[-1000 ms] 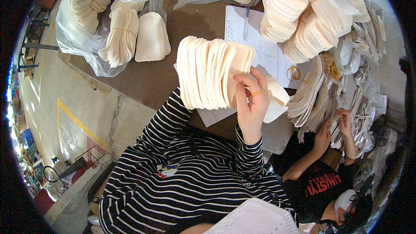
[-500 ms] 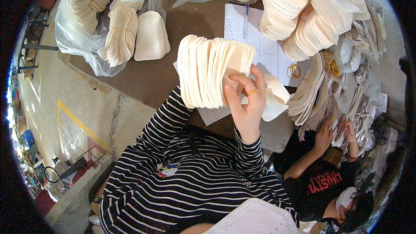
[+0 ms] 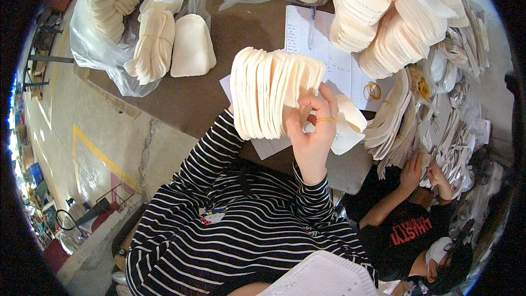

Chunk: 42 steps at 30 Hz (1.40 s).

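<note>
A thick stack of cream, soft-looking pads (image 3: 263, 96), fanned along its edges, is held up over the table's near side. My left hand (image 3: 230, 109) grips it from the left and beneath; the stack hides nearly all its fingers. At the stack's right side my right hand (image 3: 314, 137) has its thumb and index finger bent together against the pads' edges, with other fingers behind the rearmost pads. A yellow rubber band (image 3: 326, 119) circles one finger of this hand. Just right of it lies a loose curled cream piece (image 3: 347, 126).
On the brown table (image 3: 246, 24) are a written sheet (image 3: 334, 71), a pen (image 3: 312, 27) and rubber bands (image 3: 372, 91). Banded bundles (image 3: 402, 33) pile up at right. A plastic bag (image 3: 90, 57) and a smaller stack (image 3: 193, 46) stand left. A co-worker's hands (image 3: 412, 172) work at lower right.
The stack has shifted slightly right and its pads are fanned differently. My right thumb and index finger have drawn closer together. The co-worker's hands have moved a little.
</note>
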Each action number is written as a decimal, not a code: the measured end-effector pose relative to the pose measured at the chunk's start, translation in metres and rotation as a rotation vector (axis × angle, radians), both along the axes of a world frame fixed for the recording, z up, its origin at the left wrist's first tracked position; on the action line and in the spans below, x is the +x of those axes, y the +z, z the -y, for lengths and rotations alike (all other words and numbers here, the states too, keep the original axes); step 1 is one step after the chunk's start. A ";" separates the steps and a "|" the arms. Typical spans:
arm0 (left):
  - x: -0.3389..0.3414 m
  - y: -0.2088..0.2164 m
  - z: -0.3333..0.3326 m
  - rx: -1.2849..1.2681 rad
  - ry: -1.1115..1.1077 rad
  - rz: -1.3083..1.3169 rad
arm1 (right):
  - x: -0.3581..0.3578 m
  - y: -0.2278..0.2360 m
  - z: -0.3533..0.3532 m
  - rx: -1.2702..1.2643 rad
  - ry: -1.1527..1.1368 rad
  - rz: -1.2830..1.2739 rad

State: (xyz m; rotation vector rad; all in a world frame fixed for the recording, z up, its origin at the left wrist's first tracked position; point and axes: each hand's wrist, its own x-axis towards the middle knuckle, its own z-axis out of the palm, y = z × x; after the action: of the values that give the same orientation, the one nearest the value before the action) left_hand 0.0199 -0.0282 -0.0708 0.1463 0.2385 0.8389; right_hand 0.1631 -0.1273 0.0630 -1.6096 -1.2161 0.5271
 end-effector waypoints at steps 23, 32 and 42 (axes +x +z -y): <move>0.004 -0.008 -0.014 0.012 0.030 0.010 | 0.003 0.005 -0.004 0.051 0.071 0.106; 0.004 -0.007 -0.011 -0.001 0.021 0.005 | 0.002 0.012 -0.001 -0.022 0.090 -0.010; 0.009 -0.008 -0.012 0.001 0.015 0.005 | 0.001 0.009 -0.007 0.069 0.136 0.187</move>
State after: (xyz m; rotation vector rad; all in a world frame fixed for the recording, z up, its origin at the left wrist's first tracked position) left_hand 0.0288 -0.0164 -0.0792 0.1436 0.2344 0.8543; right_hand 0.1638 -0.1201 0.0725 -1.5512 -1.4752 0.4218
